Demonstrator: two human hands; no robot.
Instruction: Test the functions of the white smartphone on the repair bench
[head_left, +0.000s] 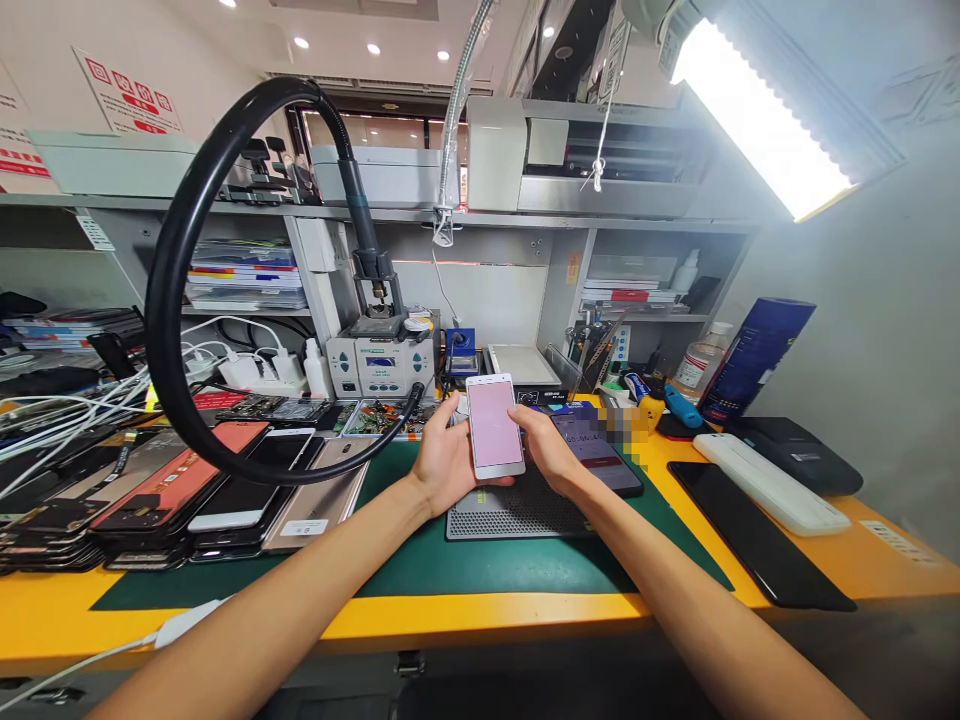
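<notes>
A white smartphone (496, 428) with a plain pinkish lit screen is held upright between both my hands. My left hand (441, 452) cups it from the left, with fingers passing behind and showing below its lower edge. At its right edge, my right hand (546, 447) grips it, thumb near the side of the screen. Below the hands lies a black perforated plate (517, 515) on the green mat (420, 560). Just right of my right hand, another smartphone (600, 455) with a dark purple screen lies face up, partly covered by my hand.
Stacks of phones and phone parts (176, 475) fill the left. A hot air station (382, 365) with a thick black hose (166, 290) arches over them. At right lie a black slab (757, 530), a white power bank-like case (772, 483), a bottle (694, 365) and a blue can (759, 355).
</notes>
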